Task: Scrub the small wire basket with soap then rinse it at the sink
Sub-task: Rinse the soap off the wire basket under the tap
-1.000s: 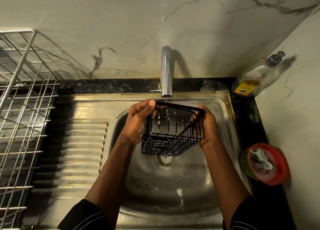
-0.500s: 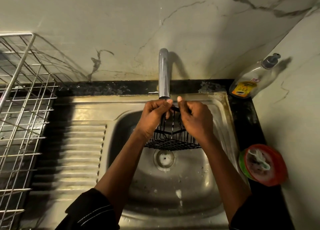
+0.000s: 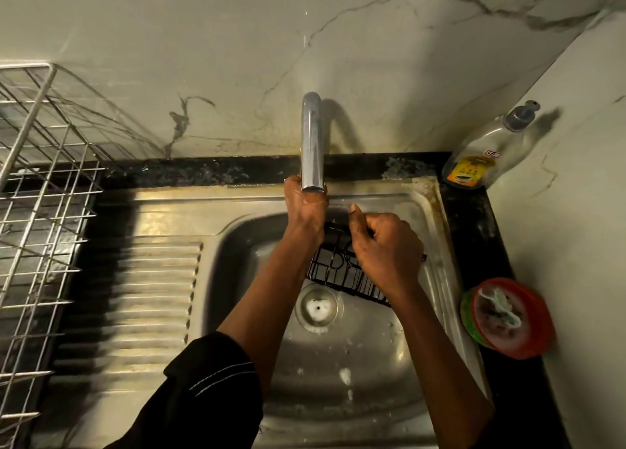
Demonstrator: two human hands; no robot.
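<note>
One small black wire basket (image 3: 338,269) hangs tilted over the sink (image 3: 237,245) bowl, up and right of the drain (image 3: 318,308). The right hand (image 3: 386,245) grips its upper edge, fingers curled round the wire. The left hand (image 3: 305,211) is beside the basket's left corner at the faucet spout (image 3: 311,143) mouth. Its fingers are hidden, so its grip cannot be determined.

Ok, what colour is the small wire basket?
The wire basket is black; the head view shows it.

Left hand (image 3: 306,211): we hold it up at the tap (image 3: 312,137) mouth, fingers hidden behind the spout.
Right hand (image 3: 386,248): we grip the basket (image 3: 333,267), tilted over the sink (image 3: 237,238).
</note>
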